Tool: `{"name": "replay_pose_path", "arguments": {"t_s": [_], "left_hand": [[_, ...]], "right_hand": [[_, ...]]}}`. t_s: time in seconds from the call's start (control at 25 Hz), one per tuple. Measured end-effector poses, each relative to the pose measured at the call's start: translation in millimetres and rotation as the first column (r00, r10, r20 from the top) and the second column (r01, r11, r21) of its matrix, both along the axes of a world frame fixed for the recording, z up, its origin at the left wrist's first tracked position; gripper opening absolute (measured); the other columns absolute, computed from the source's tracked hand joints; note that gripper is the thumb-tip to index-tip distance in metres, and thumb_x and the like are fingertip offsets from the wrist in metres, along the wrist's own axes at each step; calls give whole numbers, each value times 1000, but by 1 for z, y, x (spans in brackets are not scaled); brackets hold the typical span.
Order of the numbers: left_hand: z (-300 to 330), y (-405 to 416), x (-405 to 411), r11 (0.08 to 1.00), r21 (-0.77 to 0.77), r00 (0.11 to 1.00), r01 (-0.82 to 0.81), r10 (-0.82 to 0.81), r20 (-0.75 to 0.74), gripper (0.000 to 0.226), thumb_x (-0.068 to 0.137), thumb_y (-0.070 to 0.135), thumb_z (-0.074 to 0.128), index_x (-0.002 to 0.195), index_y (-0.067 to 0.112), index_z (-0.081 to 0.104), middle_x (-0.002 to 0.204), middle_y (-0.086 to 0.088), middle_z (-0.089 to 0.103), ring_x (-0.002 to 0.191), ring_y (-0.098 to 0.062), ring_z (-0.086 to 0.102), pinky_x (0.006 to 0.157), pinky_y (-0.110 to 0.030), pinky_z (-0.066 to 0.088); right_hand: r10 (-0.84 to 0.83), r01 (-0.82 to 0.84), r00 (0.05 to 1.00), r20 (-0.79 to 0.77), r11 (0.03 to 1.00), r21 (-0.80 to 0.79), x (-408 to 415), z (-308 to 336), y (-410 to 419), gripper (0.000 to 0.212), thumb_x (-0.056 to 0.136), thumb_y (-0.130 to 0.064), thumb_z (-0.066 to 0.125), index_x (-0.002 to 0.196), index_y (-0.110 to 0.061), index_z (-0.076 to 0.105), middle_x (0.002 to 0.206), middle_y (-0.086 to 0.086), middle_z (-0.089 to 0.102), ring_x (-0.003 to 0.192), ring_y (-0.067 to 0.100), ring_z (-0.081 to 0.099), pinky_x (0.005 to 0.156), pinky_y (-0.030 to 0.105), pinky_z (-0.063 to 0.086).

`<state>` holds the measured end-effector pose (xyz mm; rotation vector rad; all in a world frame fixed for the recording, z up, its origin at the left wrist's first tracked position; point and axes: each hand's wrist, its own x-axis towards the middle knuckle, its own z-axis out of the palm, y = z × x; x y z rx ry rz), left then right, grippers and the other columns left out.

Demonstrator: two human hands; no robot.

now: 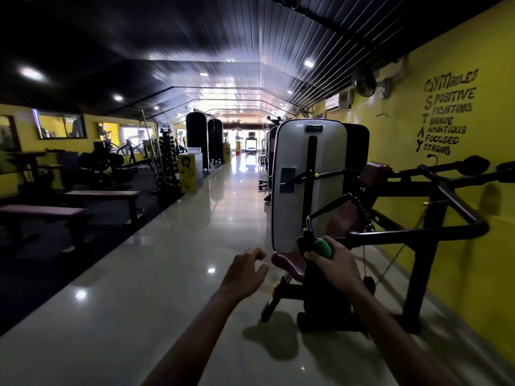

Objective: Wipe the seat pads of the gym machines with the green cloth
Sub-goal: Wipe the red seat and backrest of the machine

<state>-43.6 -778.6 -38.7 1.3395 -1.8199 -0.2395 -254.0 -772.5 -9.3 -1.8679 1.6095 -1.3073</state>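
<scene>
The green cloth (324, 247) is bunched in the right hand (333, 264), right of centre in the lower frame, its fingers (312, 255) curled around it so only a wad shows above them. It is held just above the maroon seat pad (288, 264), probably ready for wiping. The left hand (245, 271), just left of the pad, is held empty with fingers loosely curled and apart

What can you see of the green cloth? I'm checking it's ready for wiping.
The green cloth is bunched into a small bright wad, gripped in the right hand, with only part showing between the fingers. It looks soft. It is held just above the maroon seat pad; whether it touches the pad cannot be told.
</scene>
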Motion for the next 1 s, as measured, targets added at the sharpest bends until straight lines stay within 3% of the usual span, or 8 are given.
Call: {"name": "replay_pose_path", "arguments": {"t_s": [0.24, 0.36, 0.52, 0.68, 0.88, 1.0], "left_hand": [[0, -126, 41, 998, 36, 999, -45, 45, 13, 25, 91, 19, 61, 114, 7, 63, 115, -5, 63, 106, -12, 56, 82, -11, 37], [2, -195, 61, 995, 52, 996, -81, 83, -22, 22, 90, 18, 62, 110, 8, 65, 112, -5, 65, 102, -12, 59, 81, -13, 40], [-3, -278, 82, 994, 67, 995, -87, 90, -39, 21, 89, 17, 63, 108, 8, 65, 111, -5, 65, 100, -13, 60, 80, -13, 41], [-7, -385, 110, 997, 60, 998, -46, 49, -46, 25, 90, 17, 61, 112, 8, 64, 115, -5, 65, 106, -14, 59, 85, -17, 43], [-1, -519, 145, 995, 82, 999, 51, -50, -9, 24, 89, 16, 62, 111, 8, 64, 115, -6, 64, 107, -16, 59, 86, -19, 43], [19, -603, 153, 993, 53, 994, 107, -107, -10, 21, 88, 15, 62, 108, 7, 65, 112, -7, 65, 105, -18, 59, 87, -25, 45]], "right_hand": [[58, -58, 997, 48, 998, 6, 48, 8, -146, 22, 78, -29, 73, 90, -14, 63, 89, 4, 63, 82, 21, 60, 75, 34, 49], [80, -81, 996, 29, 997, 16, 73, 9, -218, 22, 77, -30, 73, 88, -14, 63, 87, 5, 63, 79, 21, 59, 69, 31, 46], [91, -91, 996, -13, 995, 49, 94, -4, -300, 25, 76, -32, 73, 93, -16, 64, 91, 5, 63, 82, 19, 59, 71, 32, 49], [18, -17, 999, -29, 999, 37, 113, -10, -395, 23, 76, -31, 73, 93, -20, 64, 93, 6, 62, 85, 21, 58, 74, 34, 48], [-95, 96, 995, -16, 995, 39, 130, -6, -501, 19, 79, -29, 72, 92, -22, 61, 94, 4, 61, 82, 16, 58, 66, 27, 46], [-189, 189, 982, 15, 981, 40, 129, -2, -559, 21, 79, -33, 72, 94, -24, 61, 96, 4, 61, 84, 16, 60, 70, 33, 53]]}}
